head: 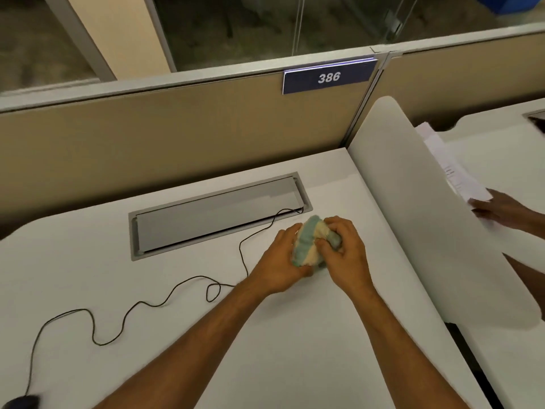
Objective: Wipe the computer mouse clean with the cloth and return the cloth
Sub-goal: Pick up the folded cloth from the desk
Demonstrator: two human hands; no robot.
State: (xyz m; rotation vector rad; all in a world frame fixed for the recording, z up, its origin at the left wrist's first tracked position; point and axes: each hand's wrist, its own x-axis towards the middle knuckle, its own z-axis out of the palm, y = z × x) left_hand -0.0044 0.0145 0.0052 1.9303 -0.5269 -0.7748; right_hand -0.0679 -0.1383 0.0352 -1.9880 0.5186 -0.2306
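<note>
A bunched cloth point(308, 243) with teal and cream stripes sits on the white desk point(265, 335) near its right side. My left hand point(280, 261) grips its left side and my right hand point(345, 249) pinches its right side, so both hands are closed on it. The dark computer mouse point(20, 402) lies at the bottom left corner of the view, far from both hands and partly cut off by the frame. Its thin black cable point(147, 304) winds across the desk up to the cable tray.
A grey recessed cable tray point(212, 215) is set into the desk behind the cloth. A white curved divider point(413, 202) stands just to the right. Beyond it, another person's hand point(501, 211) holds papers point(451, 169). A tan partition point(177, 137) with sign 386 closes the back.
</note>
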